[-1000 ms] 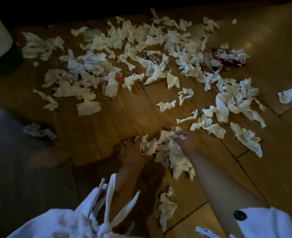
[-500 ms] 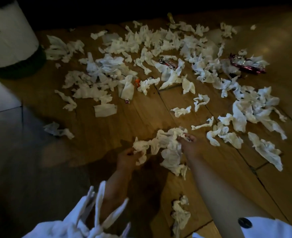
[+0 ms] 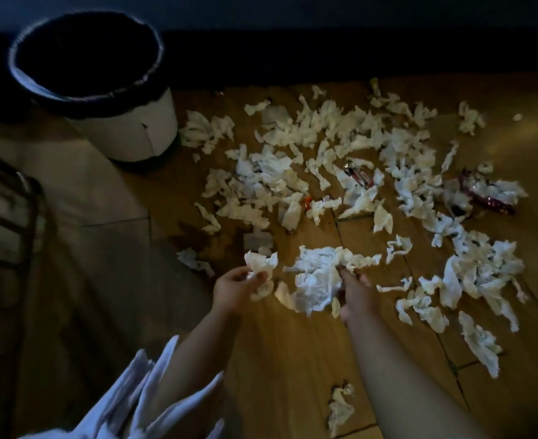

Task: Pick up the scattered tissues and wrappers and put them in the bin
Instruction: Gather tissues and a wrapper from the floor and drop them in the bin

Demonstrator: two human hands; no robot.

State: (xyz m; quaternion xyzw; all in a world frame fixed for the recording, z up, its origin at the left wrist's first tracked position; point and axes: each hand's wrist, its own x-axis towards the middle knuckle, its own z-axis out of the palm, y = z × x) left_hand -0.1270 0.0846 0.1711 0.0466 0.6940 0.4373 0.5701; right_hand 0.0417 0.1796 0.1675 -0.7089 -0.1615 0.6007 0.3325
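Crumpled white tissues (image 3: 331,147) lie scattered across the wooden floor (image 3: 286,359), with a red wrapper (image 3: 486,198) at the right and a smaller wrapper (image 3: 356,175) in the middle. My left hand (image 3: 234,288) grips a small wad of tissue (image 3: 259,264). My right hand (image 3: 354,291) grips a big bunch of tissues (image 3: 318,277), lifted off the floor. The white bin (image 3: 128,128) with a dark liner stands at the far left, its mouth open.
A dark metal rack (image 3: 5,217) stands at the left edge on pale tiles (image 3: 96,201). A single tissue (image 3: 340,407) lies near my right forearm. White cloth of my sleeve (image 3: 141,394) hangs at the bottom left.
Both hands have lifted their tissues off the floor and drawn apart. My view has swung left and up, bringing the whole bin into sight.
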